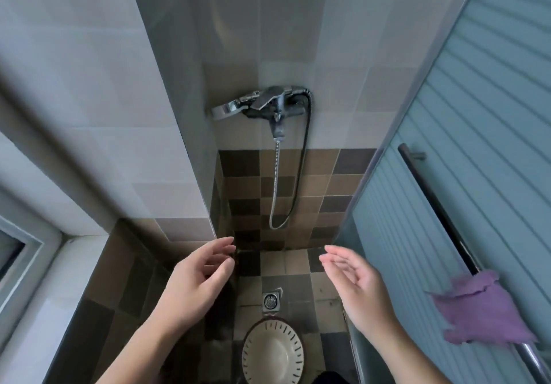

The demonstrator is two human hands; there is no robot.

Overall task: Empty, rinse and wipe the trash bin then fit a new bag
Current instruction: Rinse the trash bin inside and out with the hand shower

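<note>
The trash bin [272, 354] stood empty on the shower floor [298, 267] below the tap [272, 106], presumably for rinsing. Both hands, left [196, 282] and right [357, 288], hovered above it, each grip loose and holding nothing.

Two bare forearms reaching up from the bottom edge of the view, well apart, angled slightly toward each other. Left hand [193, 282] raised, palm turned inward and to the right, fingers loosely extended and a little spread, thumb lower and apart from them, holding nothing. Right hand [354, 282] at about the same height, palm turned inward and to the left, fingers nearly straight and close together, tips pointing up and left, thumb tucked across the palm side, holding nothing. Palms facing each other across a gap, touching nothing. Wrists straight, no sleeves visible.
</note>
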